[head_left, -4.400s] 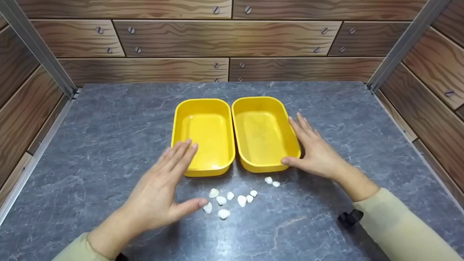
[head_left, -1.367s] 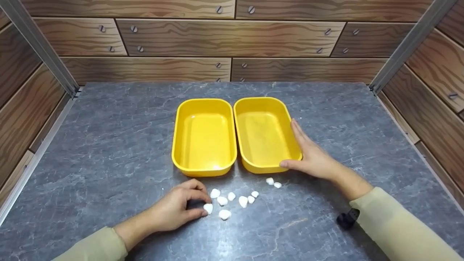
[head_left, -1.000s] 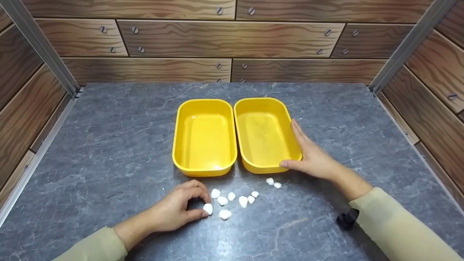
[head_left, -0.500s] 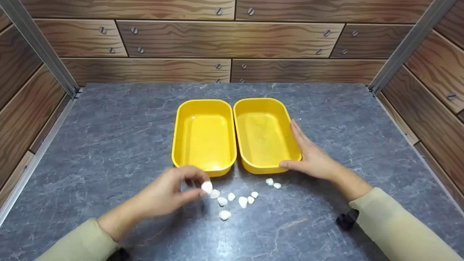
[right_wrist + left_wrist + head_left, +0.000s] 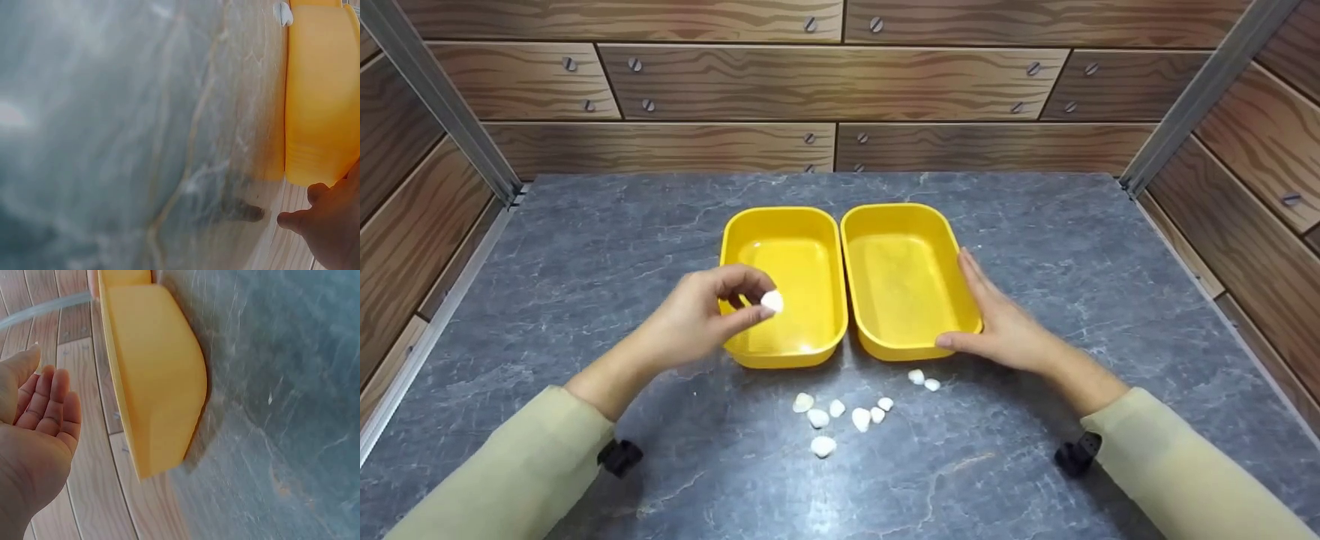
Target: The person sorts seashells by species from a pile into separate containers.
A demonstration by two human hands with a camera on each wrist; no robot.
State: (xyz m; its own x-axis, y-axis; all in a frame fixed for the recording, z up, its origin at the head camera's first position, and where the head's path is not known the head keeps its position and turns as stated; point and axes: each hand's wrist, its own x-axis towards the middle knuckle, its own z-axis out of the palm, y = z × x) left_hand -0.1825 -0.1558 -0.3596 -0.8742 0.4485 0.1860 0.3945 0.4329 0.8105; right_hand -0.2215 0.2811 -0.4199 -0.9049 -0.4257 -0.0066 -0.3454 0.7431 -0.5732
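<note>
My left hand pinches a small white shell-like piece between thumb and fingers, above the left yellow bin. In the left wrist view that hand appears beside the bin's outer wall, and the piece is mostly hidden behind the fingers. My right hand rests against the right yellow bin, straight fingers along its outer side and thumb at the near corner of the rim. Several similar white pieces lie on the table in front of the bins.
The two bins stand side by side on a grey marbled tabletop. Two of the white pieces lie just in front of the right bin. Wood-patterned panels and metal posts enclose the table's back and sides.
My left hand first hovered spread, then pinched the leftmost white piece on the table. It has lifted that piece up and away to over the left bin. The right hand stays at its bin.
</note>
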